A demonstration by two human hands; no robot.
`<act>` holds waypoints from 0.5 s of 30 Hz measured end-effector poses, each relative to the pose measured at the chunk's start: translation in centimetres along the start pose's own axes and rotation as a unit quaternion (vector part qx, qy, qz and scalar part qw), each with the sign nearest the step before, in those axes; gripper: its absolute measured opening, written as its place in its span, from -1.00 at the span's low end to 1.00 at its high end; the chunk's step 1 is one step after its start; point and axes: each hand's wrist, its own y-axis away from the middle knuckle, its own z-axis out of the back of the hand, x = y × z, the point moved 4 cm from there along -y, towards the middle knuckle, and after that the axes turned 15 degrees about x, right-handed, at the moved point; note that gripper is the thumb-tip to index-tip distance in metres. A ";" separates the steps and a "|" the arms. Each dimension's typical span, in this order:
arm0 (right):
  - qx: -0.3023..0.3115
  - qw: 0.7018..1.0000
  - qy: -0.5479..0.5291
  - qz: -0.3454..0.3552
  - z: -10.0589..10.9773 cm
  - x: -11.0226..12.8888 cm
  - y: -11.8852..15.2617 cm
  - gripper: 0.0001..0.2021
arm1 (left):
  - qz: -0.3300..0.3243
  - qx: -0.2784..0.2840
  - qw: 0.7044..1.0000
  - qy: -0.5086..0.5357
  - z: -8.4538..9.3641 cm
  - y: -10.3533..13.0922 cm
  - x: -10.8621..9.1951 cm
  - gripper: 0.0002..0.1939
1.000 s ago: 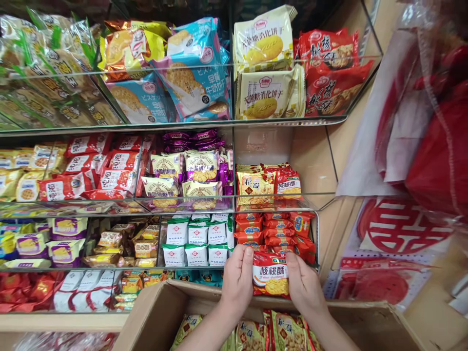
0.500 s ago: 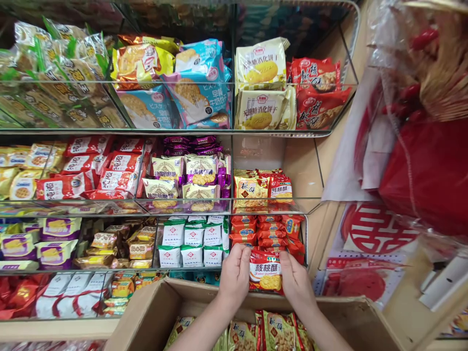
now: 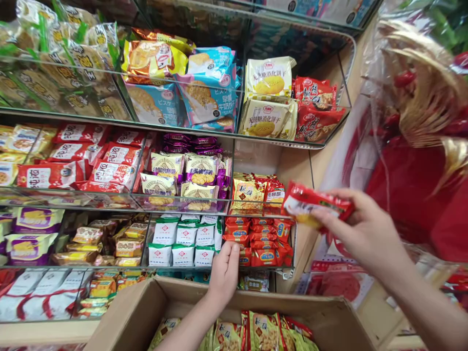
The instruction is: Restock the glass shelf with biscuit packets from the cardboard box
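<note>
My right hand [image 3: 360, 229] is raised at the right, its thumb and fingers closed on a red and white biscuit packet [image 3: 310, 204]. The packet is tilted and slightly blurred, just right of the middle shelf. My left hand [image 3: 224, 270] is closed, thumb pressed to the fingers, over the front of the lower shelf; whether anything is pinched there is hidden. Beside it are red-orange packets [image 3: 265, 241] and white and green packets [image 3: 186, 239]. Under my left forearm stands an open cardboard box [image 3: 186, 292] with yellow and red walnut biscuit packets [image 3: 263, 331] inside.
Clear-fronted shelves hold rows of wrapped biscuits. Yellow and red walnut packets [image 3: 248, 192] fill part of the middle compartment; cream-coloured packets [image 3: 268, 97] are above. A plastic-wrapped red decoration [image 3: 413, 180] hangs at the right. The shelves' clear front edges [image 3: 179, 207] run across the view.
My right hand has lifted the red biscuit packet up and to the right, out of my left hand. My left hand stays low, slightly further left. The view has tilted a little.
</note>
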 end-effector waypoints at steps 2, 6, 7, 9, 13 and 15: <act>-0.008 0.988 0.151 0.037 1.3 1.5 -2.8 -0.68 | -0.019 0.062 0.998 -0.020 -0.5 0.1 -0.2 -0.70; 0.106 0.923 0.369 0.035 -0.9 1.9 -8.1 -0.78 | -0.037 0.111 0.991 -0.067 -0.8 0.4 -0.3 -0.73; 0.140 0.908 0.394 0.013 -1.7 1.6 -9.1 -0.76 | -0.038 0.116 0.990 -0.076 -0.8 0.4 -0.3 -0.74; 0.197 0.887 0.415 -0.039 -3.1 0.9 -10.7 -0.72 | -0.040 0.125 0.987 -0.092 -0.8 0.4 -0.3 -0.73; 0.259 0.869 0.410 -0.100 -4.6 -0.2 -12.3 -0.72 | -0.041 0.146 0.982 -0.116 -1.0 0.4 -0.4 -0.73; 0.281 0.858 0.413 -0.119 -5.0 -0.8 -12.5 -0.73 | -0.040 0.157 0.979 -0.125 -1.1 0.4 -0.4 -0.73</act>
